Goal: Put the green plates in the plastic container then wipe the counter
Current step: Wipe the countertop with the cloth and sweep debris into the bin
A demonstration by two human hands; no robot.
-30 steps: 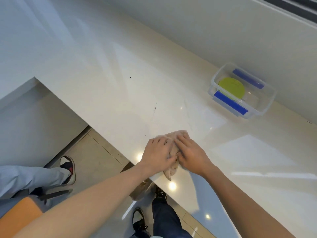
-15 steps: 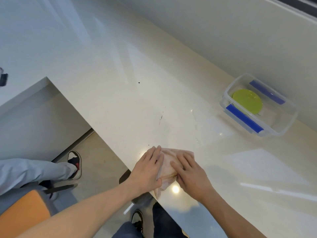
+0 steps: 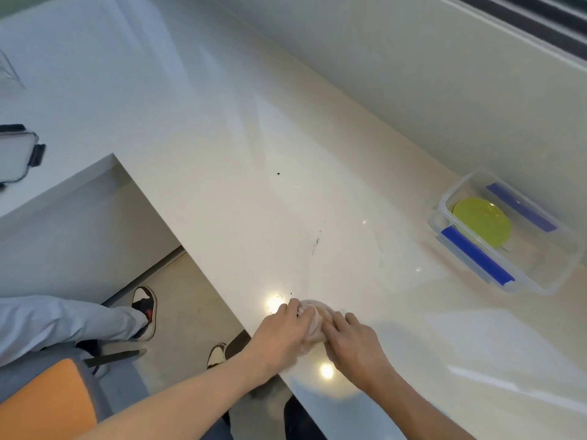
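Observation:
A pale pink cloth (image 3: 314,323) lies bunched on the white counter (image 3: 241,173) near its front edge. My left hand (image 3: 281,333) and my right hand (image 3: 354,342) press on the cloth from either side, fingers curled over it. At the far right, against the wall, stands a clear plastic container (image 3: 540,281) with blue clips, and a green plate (image 3: 481,222) lies inside it. Dark specks and a thin smear (image 3: 316,242) mark the counter between the cloth and the container.
A container lid with black clips (image 3: 14,157) sits at the left edge on the counter's side wing. Below the counter edge a seated person's grey trouser leg and shoe (image 3: 144,309) and an orange seat (image 3: 47,404) are close by. A wall (image 3: 413,74) backs the counter.
Both hands have slid the cloth toward the counter's front edge and bunched it tighter. The camera has tilted, so the container sits further right and lower in view.

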